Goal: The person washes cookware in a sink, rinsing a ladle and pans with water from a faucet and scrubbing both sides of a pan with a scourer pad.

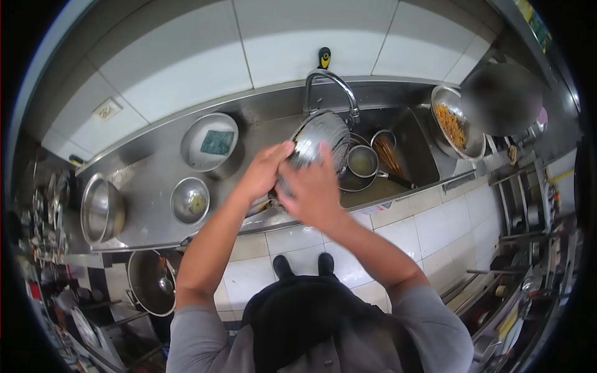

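A shiny metal bowl (311, 140) is held tilted over the counter beside the sink, below the faucet. My left hand (266, 171) grips its rim on the left, fingers closed round the edge. Against the bowl's near side lies my right hand (311, 189), smeared by motion, and whether anything is in it cannot be made out. In the sink (420, 143), just right of the bowl, a small metal pot (362, 161) with cloudy liquid sits inside a larger pan. Next to it, a metal container (382, 138) holds a bundle of chopsticks (390, 156).
A curved faucet (333, 76) rises behind the sink. On the left counter stand a round pot with a green scouring pad (217, 142), a small bowl (180, 208) and a large bowl (93, 214). At right, another bowl holds orange-brown food bits (449, 126). A deep pot (148, 292) stands low left.
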Demonstrator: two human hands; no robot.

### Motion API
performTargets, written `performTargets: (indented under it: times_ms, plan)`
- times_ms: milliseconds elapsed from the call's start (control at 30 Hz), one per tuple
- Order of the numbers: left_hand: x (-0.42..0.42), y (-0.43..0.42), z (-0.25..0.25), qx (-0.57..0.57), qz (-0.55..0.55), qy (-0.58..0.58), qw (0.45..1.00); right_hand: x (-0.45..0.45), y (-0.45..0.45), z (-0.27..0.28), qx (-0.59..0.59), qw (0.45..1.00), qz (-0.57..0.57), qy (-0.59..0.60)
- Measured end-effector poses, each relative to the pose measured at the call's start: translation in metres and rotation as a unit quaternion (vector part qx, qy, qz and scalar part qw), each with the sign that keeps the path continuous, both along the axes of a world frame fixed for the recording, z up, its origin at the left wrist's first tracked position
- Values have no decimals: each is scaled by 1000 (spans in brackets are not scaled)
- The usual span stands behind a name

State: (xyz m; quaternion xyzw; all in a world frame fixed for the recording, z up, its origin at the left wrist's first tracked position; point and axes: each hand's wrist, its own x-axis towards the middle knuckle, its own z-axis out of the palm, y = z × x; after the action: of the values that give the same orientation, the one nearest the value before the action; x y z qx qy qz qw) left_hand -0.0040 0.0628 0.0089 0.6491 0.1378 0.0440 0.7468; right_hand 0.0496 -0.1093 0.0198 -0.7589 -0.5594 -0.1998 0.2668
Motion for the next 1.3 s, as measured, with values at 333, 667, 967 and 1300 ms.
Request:
performTargets:
  times_ms: [333,667,967,1300]
  plan:
    - [10,-27,13,219,-47,-21,974,11,-47,-48,60,997,6,53]
    - [-34,-94,-105,655,-167,-163,718,68,-131,-92,237,802,-214,505]
    - [-92,-14,-102,424,8,175,888,97,0,-88,32,983,-47,176]
    - [-85,4,-121,-115,-184,311,925,46,72,-151,-291,918,181,198]
